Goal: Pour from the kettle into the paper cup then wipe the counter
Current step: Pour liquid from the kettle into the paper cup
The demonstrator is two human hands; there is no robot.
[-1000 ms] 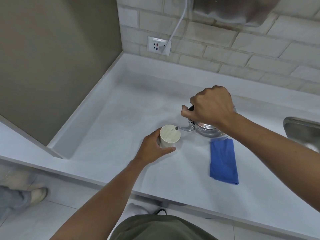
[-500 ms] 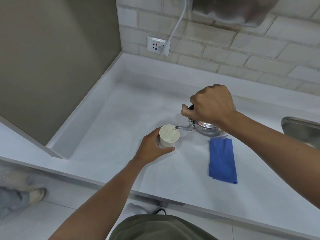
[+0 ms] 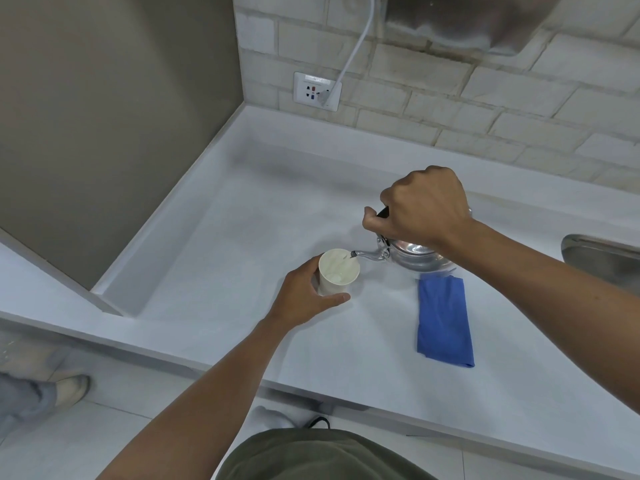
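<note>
Gripping the black handle of a small metal kettle (image 3: pixel 414 256), the right hand (image 3: pixel 424 207) is a closed fist, knuckles up, with the forearm reaching in from the right edge. Tilted to the left, the kettle has its thin spout tip just over the rim of a white paper cup (image 3: pixel 337 271). The left hand (image 3: pixel 304 294) curls around the cup's near-left side, thumb along the near wall, and its forearm comes up from the near edge. Whether liquid is flowing cannot be told.

Standing upright, the cup is on a pale counter (image 3: pixel 225 237). A folded blue cloth (image 3: pixel 444 320) lies flat just near of the kettle, to the right of the cup. Bare counter stretches left to a raised lip and a brown side panel (image 3: pixel 104 116), and far to a brick wall. A steel sink (image 3: pixel 602 254) shows at the right edge.
</note>
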